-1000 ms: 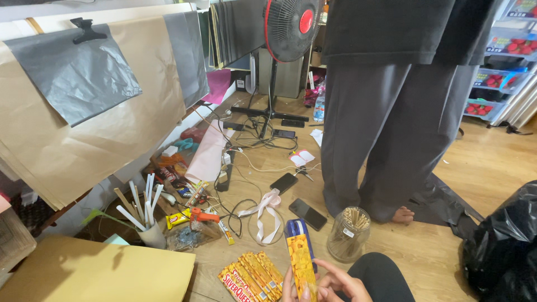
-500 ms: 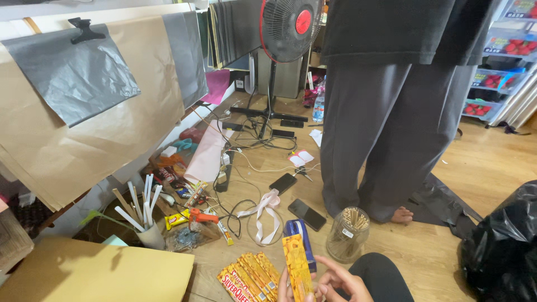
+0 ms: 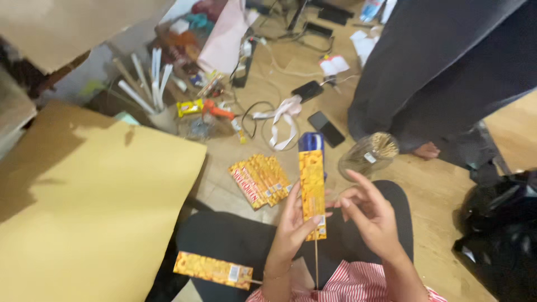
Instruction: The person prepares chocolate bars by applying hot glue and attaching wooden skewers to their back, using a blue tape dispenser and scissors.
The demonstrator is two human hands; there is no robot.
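Pinching yellow incense packet (image 3: 312, 190) in left fingers (image 3: 313, 221), right hand (image 3: 369, 215) beside

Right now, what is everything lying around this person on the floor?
Long packet: one, yellow with blue top, upright in the left hand.
Thin stick: one, pale, below that packet.
Flat packets: a fanned stack, yellow and red, on the floor.
Packet: one, yellow, on the lap.
Jar: one, clear, full of sticks.
Phones: two, black, near white ribbon.
Paper sheet: one, tan, at left.
Standing person: one, dark trousers.
Black bag: one, right.
Left hand: grips the long packet.
Right hand: open, beside it.
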